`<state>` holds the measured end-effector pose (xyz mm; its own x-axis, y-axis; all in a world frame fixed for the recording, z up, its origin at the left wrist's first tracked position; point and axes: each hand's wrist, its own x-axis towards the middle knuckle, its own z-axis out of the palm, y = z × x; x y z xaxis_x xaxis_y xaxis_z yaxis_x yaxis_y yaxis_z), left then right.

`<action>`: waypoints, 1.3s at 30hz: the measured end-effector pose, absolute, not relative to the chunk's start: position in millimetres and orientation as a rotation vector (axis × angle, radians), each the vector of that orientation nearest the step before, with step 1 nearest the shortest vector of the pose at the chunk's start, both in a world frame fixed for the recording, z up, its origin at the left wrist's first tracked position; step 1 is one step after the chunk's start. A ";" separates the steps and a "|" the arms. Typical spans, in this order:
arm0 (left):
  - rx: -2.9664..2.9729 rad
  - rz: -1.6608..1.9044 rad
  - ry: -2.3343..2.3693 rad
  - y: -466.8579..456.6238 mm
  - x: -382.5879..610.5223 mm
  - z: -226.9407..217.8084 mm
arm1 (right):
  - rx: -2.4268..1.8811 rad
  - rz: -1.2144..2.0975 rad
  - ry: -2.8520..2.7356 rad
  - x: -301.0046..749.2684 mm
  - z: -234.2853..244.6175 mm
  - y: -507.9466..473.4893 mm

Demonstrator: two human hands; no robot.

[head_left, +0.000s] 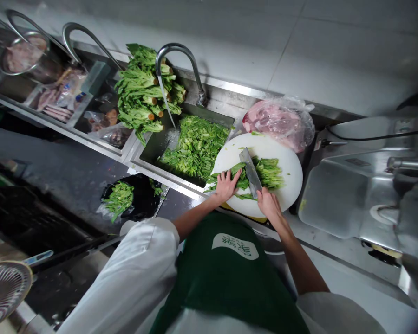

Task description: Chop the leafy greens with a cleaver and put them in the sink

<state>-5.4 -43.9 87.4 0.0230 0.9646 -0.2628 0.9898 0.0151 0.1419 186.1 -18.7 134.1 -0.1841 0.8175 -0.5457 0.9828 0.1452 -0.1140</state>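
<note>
On a round white cutting board (226, 150) lies a bunch of leafy greens (270, 172). My right hand (270, 204) grips the handle of a cleaver (251, 174), whose blade stands across the greens. Cut stalks lie to the right of the blade, leaves to its left. My left hand (227, 184) rests on the leafy part just left of the blade, its fingers spread and pressing down. Left of the board, a sink basin (149, 150) holds a heap of chopped greens (198, 146).
Water runs from a curved faucet (176, 46) into the basin. Whole greens (142, 88) are stacked left of it. Bagged meat (278, 120) sits behind the board, and a metal machine (337, 195) stands at right. A black bag (144, 199) with greens is on the floor.
</note>
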 end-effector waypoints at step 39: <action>1.612 0.771 1.926 -118.3 -69.7 66.2 | 1.592 -0.522 2.216 142.4 155.7 -75.8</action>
